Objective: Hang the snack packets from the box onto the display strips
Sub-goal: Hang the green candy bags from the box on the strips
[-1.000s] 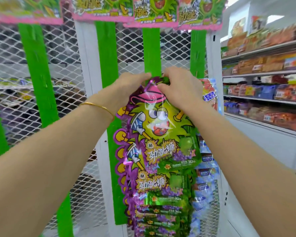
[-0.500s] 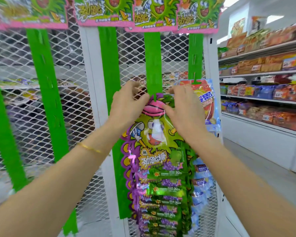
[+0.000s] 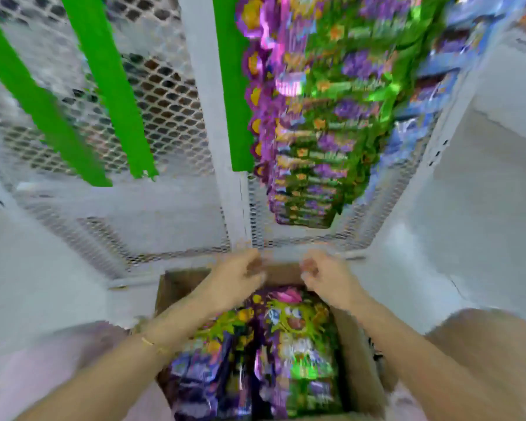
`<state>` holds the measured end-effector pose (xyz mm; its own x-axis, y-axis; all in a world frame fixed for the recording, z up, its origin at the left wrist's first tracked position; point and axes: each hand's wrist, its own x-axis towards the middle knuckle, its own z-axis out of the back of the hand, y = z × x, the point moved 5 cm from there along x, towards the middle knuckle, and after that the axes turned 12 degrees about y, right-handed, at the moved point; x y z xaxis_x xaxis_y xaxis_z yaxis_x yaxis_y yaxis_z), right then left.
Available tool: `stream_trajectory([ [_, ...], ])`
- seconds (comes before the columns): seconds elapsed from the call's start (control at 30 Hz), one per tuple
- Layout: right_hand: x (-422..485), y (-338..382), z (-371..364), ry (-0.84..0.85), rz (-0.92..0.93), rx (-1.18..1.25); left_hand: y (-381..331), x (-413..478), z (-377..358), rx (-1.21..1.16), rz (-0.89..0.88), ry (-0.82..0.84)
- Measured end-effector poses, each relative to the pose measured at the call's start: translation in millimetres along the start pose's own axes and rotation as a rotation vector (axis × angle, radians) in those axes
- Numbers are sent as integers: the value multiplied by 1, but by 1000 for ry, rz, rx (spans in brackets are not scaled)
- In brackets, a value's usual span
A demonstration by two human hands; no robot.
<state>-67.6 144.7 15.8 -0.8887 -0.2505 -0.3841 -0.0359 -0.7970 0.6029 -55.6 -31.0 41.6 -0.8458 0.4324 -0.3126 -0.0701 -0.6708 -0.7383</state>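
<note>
The view is blurred and points down at an open cardboard box [image 3: 362, 369] on the floor. Inside it lie purple and green snack packets [image 3: 298, 329]. Both hands hover over the box's far edge and touch no packet. My left hand [image 3: 237, 279] and my right hand [image 3: 327, 279] have loosely curled fingers with nothing in them. Above, a column of the same packets [image 3: 316, 123] hangs down a green display strip [image 3: 230, 86] on the white mesh rack [image 3: 170, 95].
Two bare green strips [image 3: 110, 86] [image 3: 37, 101] hang to the left on the mesh. Blue packets [image 3: 431, 86] hang to the right of the purple column. The rack's white frame base [image 3: 240, 208] stands just behind the box. White floor lies on both sides.
Both hands have let go of the packet hung on the strip and dropped down to the box. The view has swung from the rack's top down to the floor.
</note>
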Motion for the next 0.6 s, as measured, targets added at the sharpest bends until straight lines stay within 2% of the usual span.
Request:
stream_trajectory([
  [0.13, 17, -68, -82, 165, -210, -95, 39, 0, -17, -66, 94, -3],
  [0.23, 21, -85, -130, 379, -283, -146, 45, 11, -17, -101, 106, 0],
  [0.3, 21, -88, -151, 462, -375, -144, 47, 17, -14, -119, 109, -9],
  [0.47, 19, -80, -162, 346, -417, -287, 53, 16, -19, -154, 149, 37],
  [0.6, 18, -64, -127, 243, -345, -314, 51, 13, -23, -206, 167, 52],
])
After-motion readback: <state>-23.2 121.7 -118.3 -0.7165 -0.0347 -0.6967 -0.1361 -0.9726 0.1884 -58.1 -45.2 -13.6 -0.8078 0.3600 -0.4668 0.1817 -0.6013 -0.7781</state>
